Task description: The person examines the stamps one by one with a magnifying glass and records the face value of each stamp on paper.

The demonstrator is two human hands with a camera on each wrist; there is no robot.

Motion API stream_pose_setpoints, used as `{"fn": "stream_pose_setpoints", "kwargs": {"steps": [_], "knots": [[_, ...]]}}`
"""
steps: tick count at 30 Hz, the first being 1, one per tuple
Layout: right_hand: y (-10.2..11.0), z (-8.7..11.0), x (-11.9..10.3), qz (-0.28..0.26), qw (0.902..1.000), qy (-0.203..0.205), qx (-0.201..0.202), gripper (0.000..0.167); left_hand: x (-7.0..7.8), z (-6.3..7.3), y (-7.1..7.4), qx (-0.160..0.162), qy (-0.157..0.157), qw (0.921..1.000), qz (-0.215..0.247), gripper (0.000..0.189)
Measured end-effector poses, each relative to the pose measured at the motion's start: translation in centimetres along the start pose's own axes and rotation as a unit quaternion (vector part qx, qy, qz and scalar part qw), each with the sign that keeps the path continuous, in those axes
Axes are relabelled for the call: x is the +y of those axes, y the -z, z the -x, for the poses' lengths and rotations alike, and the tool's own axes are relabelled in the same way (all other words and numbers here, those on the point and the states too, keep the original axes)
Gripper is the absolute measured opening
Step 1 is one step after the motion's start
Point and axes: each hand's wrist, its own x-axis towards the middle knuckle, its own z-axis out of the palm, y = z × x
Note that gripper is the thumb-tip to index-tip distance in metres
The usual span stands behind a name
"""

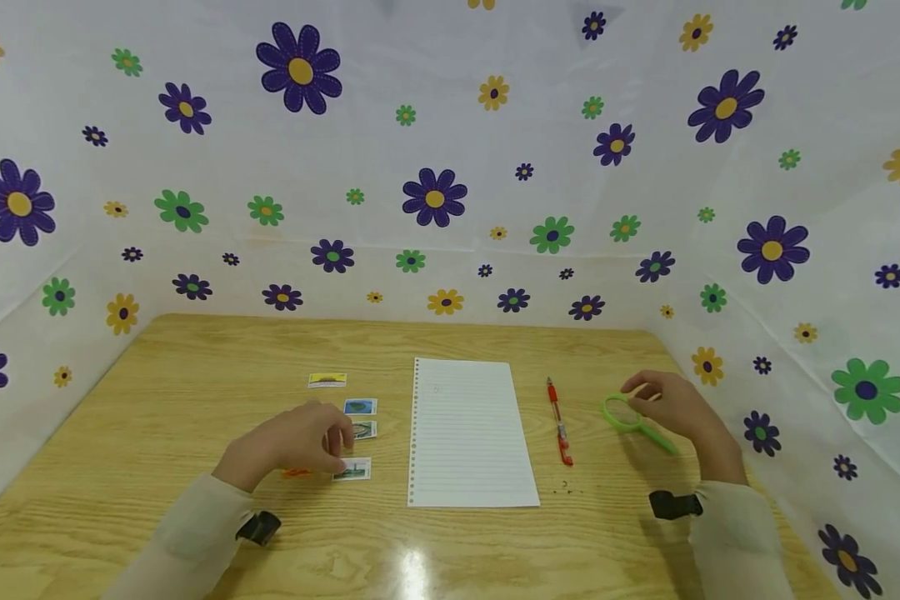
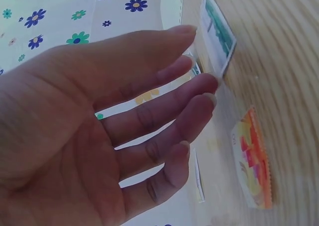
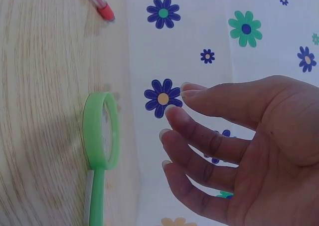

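Note:
Several small stamps lie around my left hand (image 1: 288, 442), which hovers over the left of the table with loosely bent fingers and nothing in them. Nearest its thumb is a green-pictured stamp (image 1: 354, 469); an orange stamp (image 2: 253, 161) lies beside it in the left wrist view, partly hidden by the hand in the head view. A blue stamp (image 1: 361, 407) and a yellow one (image 1: 327, 380) lie farther back. On the right, my right hand (image 1: 673, 406) is above a green magnifying glass (image 3: 100, 131). Its relaxed fingers are apart from the glass in the right wrist view.
A lined sheet of paper (image 1: 468, 433) with punched holes and a faint mark lies mid-table. Right of it is a red pen (image 1: 558, 421), with small dark bits (image 1: 567, 490) below. Flower-patterned white cloth (image 1: 375, 167) walls in the back and sides of the wooden table (image 1: 330, 542).

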Motion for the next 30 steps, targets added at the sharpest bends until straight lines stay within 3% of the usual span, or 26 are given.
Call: {"fn": "stream_pose_setpoints", "kwargs": {"steps": [7, 11, 17, 25, 30], "knots": [[0.0, -0.1, -0.4, 0.005, 0.9999, 0.010, -0.006, 0.021, 0.4, -0.1, 0.3, 0.009, -0.021, 0.9997, -0.006, 0.012], [-0.5, -0.4, -0.5, -0.004, 0.9997, 0.023, -0.007, 0.019, 0.9, -0.8, 0.3, 0.030, -0.039, 0.9985, -0.023, 0.013], [-1.7, -1.3, -0.6, -0.004, 0.9979, 0.062, -0.017, 0.016, 2.2, -2.7, -1.1, 0.061, -0.038, 0.9945, -0.076, 0.037], [-3.6, -3.2, -2.5, -0.001, 0.9953, 0.085, -0.047, 0.018, 3.3, -5.6, -3.2, 0.036, -0.021, 0.9969, -0.067, 0.055], [-4.9, -4.5, -3.4, -0.001, 0.9926, 0.102, -0.066, 0.021, 4.2, -6.7, -4.0, 0.023, 0.001, 0.9962, -0.084, 0.061]]}}
